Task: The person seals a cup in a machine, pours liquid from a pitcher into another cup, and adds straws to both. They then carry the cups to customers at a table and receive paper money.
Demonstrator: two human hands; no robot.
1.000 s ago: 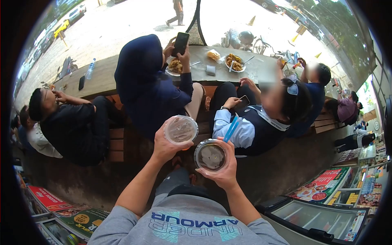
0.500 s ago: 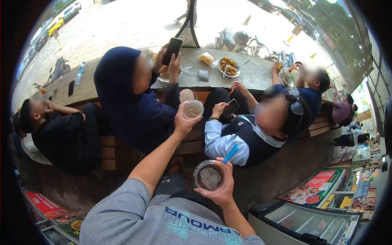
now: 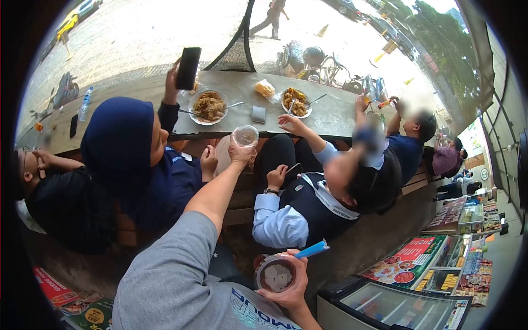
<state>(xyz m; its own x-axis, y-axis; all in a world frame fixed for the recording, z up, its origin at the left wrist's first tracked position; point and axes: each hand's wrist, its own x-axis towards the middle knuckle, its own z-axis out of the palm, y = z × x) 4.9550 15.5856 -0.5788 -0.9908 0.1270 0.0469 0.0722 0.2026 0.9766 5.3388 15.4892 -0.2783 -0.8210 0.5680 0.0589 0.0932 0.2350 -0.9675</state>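
Left hand: my left hand (image 3: 240,152) is clamped around a clear lidded cup (image 3: 245,135), arm stretched forward between two seated people.
Cup: it stands upright in my grip, just short of the near edge of the long table (image 3: 330,113), close to the middle of that edge.
Right hand: my right hand (image 3: 287,291) is closed under a second cup (image 3: 276,274), held low against my chest, blue straws (image 3: 311,251) lying across its rim and pointing right.
Key relation: the table lies straight ahead of the raised cup; the left hand is far nearer to it than the right, which stays well apart by my body.
On the table: a plate (image 3: 209,106) of food sits just beyond and left of the raised cup, a second plate (image 3: 296,102) to its right, a wallet (image 3: 258,114) between them.
Neighbours: a person in a dark blue hood (image 3: 118,146) sits to the left of my arm, lifting a phone (image 3: 188,68) over the table; another in a vest (image 3: 308,212) sits to the right, reaching towards the second plate.
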